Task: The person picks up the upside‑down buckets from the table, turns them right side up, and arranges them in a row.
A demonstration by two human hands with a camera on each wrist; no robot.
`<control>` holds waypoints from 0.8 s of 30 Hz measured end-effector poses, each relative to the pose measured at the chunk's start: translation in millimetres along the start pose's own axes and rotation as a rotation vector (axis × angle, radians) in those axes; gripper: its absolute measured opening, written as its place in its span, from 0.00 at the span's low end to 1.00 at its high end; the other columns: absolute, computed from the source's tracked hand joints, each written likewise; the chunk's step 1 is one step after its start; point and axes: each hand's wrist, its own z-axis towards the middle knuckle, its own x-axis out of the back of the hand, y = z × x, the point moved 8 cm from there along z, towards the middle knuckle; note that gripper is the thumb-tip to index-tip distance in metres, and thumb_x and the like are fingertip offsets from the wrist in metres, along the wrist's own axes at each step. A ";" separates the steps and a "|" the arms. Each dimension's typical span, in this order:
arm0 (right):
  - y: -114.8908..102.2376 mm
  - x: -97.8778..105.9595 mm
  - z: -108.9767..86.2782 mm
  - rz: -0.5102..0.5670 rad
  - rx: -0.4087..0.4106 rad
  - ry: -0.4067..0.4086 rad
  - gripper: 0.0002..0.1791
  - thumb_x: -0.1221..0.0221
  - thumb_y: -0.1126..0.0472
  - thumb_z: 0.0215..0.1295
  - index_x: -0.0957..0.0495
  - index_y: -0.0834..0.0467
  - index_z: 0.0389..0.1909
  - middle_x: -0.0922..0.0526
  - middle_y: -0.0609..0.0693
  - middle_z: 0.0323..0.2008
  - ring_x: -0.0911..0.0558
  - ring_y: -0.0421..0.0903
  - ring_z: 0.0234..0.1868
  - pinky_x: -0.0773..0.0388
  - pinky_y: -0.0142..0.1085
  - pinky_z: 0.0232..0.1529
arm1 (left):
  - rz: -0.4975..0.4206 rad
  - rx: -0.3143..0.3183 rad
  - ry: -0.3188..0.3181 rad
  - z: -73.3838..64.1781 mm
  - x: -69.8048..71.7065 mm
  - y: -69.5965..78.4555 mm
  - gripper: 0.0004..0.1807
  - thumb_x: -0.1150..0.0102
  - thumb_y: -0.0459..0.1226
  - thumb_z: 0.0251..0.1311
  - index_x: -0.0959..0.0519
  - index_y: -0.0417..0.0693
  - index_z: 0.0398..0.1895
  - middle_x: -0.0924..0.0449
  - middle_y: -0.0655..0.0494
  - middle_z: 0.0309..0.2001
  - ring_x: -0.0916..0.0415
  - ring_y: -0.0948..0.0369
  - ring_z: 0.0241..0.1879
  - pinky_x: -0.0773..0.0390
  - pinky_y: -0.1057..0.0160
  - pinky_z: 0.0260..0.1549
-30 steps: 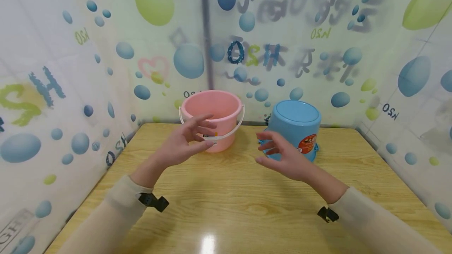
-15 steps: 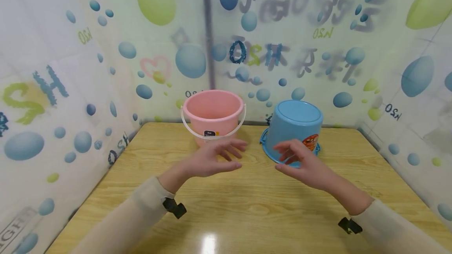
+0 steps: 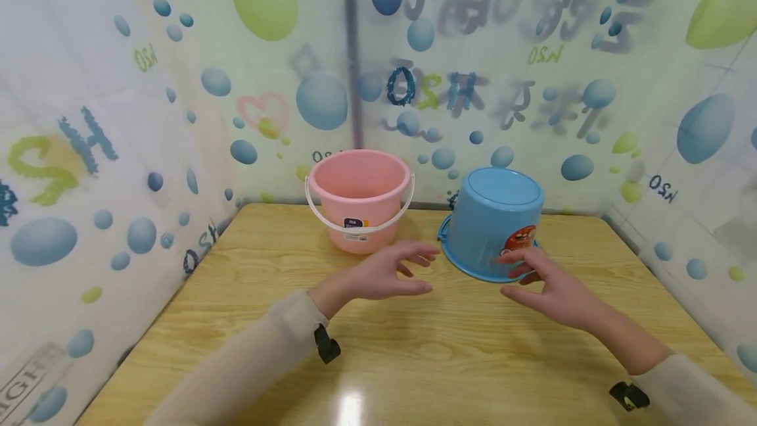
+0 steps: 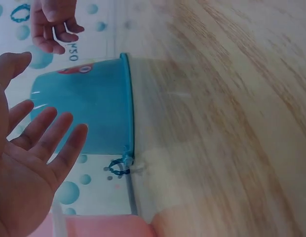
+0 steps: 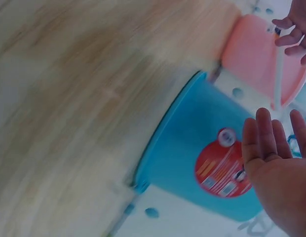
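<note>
On the table's far side a pink bucket [image 3: 361, 215] stands upright, its white handle [image 3: 378, 227] hanging across the front. To its right a blue bucket [image 3: 491, 229] rests upside down, base up, with a red round sticker [image 3: 520, 240] on its side. My left hand [image 3: 390, 273] hovers in front of the gap between the buckets, fingers relaxed and holding nothing. My right hand [image 3: 550, 288] is in front of the blue bucket's right side, overlapping its lower rim in the head view, its fingers loose and nothing in them. Both palms face inward in the head view.
The wooden table [image 3: 402, 347] extends toward me from both buckets. Walls covered with printed bubble sheeting [image 3: 266, 51] close in the back and both sides. A dark strap device [image 3: 326, 344] sits on the left sleeve and another [image 3: 629, 396] on the right.
Both hands have moved right and lower in the head view, the left one away from the pink bucket's front. The buckets stay where they were.
</note>
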 end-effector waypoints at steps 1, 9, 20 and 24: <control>6.2 2.9 -2.2 -0.008 -0.019 0.000 0.25 0.30 0.59 0.76 0.23 0.56 0.69 0.23 0.56 0.67 0.15 0.47 0.56 0.13 0.36 0.54 | 0.010 0.002 -0.003 2.8 -1.9 -2.4 0.36 0.30 0.40 0.75 0.30 0.51 0.83 0.23 0.49 0.76 0.22 0.48 0.74 0.17 0.56 0.66; 55.4 23.6 -14.4 -0.050 -0.191 -0.017 0.30 0.31 0.56 0.78 0.28 0.64 0.72 0.24 0.67 0.68 0.16 0.61 0.61 0.16 0.31 0.50 | 0.088 0.044 -0.031 26.6 -13.1 -17.8 0.42 0.30 0.44 0.75 0.36 0.47 0.86 0.30 0.44 0.81 0.29 0.45 0.79 0.21 0.49 0.73; 106.5 34.6 -3.0 -0.080 -0.291 -0.087 0.45 0.32 0.53 0.78 0.43 0.75 0.80 0.33 0.79 0.74 0.22 0.77 0.66 0.15 0.62 0.62 | 0.190 0.166 0.004 64.5 -13.7 -48.3 0.51 0.26 0.51 0.70 0.43 0.50 0.89 0.38 0.48 0.86 0.37 0.49 0.84 0.34 0.47 0.83; 120.0 29.4 2.5 -0.094 -0.343 -0.159 0.53 0.31 0.49 0.77 0.51 0.76 0.82 0.41 0.84 0.76 0.30 0.85 0.71 0.23 0.72 0.66 | 0.215 0.247 0.014 74.5 -13.8 -64.0 0.56 0.25 0.55 0.68 0.46 0.52 0.90 0.41 0.49 0.87 0.43 0.50 0.87 0.38 0.46 0.85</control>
